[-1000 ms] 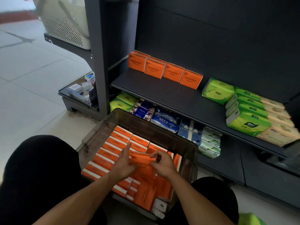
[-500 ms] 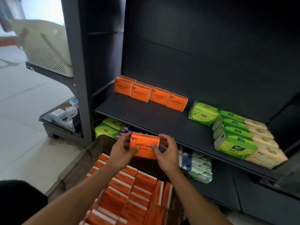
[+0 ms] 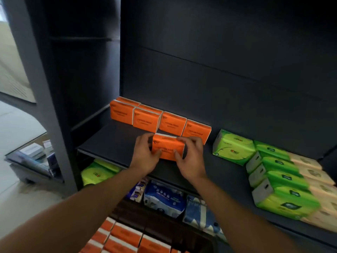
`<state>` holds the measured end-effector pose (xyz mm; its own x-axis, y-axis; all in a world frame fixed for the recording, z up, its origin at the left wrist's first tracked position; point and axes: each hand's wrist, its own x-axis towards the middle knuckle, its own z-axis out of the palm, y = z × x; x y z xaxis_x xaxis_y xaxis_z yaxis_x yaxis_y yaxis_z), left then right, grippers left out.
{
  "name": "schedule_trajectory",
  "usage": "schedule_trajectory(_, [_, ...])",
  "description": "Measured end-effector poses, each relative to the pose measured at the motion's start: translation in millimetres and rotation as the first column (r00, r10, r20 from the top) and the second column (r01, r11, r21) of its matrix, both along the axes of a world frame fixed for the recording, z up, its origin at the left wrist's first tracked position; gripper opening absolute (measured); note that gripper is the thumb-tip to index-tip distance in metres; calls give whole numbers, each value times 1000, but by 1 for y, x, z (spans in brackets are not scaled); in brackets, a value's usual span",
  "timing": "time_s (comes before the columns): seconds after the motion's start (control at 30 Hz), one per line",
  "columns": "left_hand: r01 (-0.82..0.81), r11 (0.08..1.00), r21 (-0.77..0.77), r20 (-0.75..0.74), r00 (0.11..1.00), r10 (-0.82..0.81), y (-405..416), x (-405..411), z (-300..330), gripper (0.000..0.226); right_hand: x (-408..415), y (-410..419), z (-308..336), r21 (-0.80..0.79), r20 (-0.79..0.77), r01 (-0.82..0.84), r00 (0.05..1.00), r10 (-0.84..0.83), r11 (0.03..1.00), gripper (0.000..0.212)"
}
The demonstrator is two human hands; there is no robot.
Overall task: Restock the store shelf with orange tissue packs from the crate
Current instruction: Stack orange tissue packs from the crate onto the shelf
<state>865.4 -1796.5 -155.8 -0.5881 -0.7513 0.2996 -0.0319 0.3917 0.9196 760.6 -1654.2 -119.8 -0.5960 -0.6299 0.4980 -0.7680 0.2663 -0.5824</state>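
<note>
Orange tissue pack (image 3: 168, 149) sat upright between both hands over the dark shelf (image 3: 113, 143), its printed face toward the camera. Whether its base touched the shelf could not be told, since the fingers covered the lower edge. The left hand (image 3: 145, 155) gripped its left end with fingers curled round the side and thumb on the front; the right hand (image 3: 189, 157) gripped the right end the same way. Just behind it stood a row of four orange packs (image 3: 158, 120) along the back of the shelf, touching one another side by side. Further right on the same shelf lay green tissue packs (image 3: 235, 147), stacked toward the front, with beige packs (image 3: 313, 178) beside them. Below the shelf, a lower level held blue packs (image 3: 164, 199) and a green one. At the bottom edge, the crate (image 3: 207, 241) showed more orange packs (image 3: 125, 234) packed close together.
</note>
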Motion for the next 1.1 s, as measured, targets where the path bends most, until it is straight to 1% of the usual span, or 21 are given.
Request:
schedule_trajectory(0.1, [-1,1000,-25,33,999,2,-20,-25,2,60,-24,-17,-6,51,-28,0,1000,1,999,48])
schedule_trajectory(0.2, [-24,998,-52,85,996,28,-33,-44,4,61,-42,-29,-14,113,-55,40,998,-34,993,49])
schedule_trajectory(0.3, [-78,992,-102,138,986,92,-44,-57,5,58,-53,-44,-21,78,-61,67,996,-63,995,48])
schedule_trajectory(0.37, [-110,987,-118,161,979,128,-50,-65,7,50,-60,-55,-23,71,-59,90,995,-86,993,48])
schedule_trajectory(0.43, [-150,984,-93,183,969,165,-55,-71,9,40,-66,-64,-23,78,-48,110,993,-107,991,47])
schedule_trajectory(0.5, [-193,980,-49,188,962,198,-59,-76,11,37,-69,-72,-23,80,-41,122,992,-119,989,46])
schedule_trajectory(0.57, [-202,979,-20,181,963,202,-62,-81,10,32,-72,-79,-23,74,-49,129,991,-125,989,45])
schedule_trajectory(0.67, [-152,988,18,170,975,147,-64,-86,4,20,-75,-86,-22,80,-46,145,989,-142,986,45])
schedule_trajectory(0.73, [-99,994,48,147,985,91,-64,-87,2,16,-76,-90,-20,108,-45,178,984,-174,978,44])
schedule_trajectory(0.87, [3,995,97,163,987,-19,-64,-83,-2,31,-74,-94,-13,171,-28,231,973,-229,958,46])
schedule_trajectory(0.93, [51,990,130,181,981,-74,-63,-77,0,37,-72,-93,-11,198,16,226,972,-234,954,53])
schedule_trajectory(1.0, [86,985,150,192,975,-114,-60,-68,4,40,-67,-88,-9,232,59,206,972,-226,951,68])
schedule_trajectory(1.07, [104,983,151,208,969,-134,-55,-56,11,40,-58,-80,-6,252,95,206,967,-236,945,81])
schedule_trajectory(1.1, [107,983,146,213,967,-137,-51,-49,15,38,-52,-74,-4,258,106,222,961,-256,940,83])
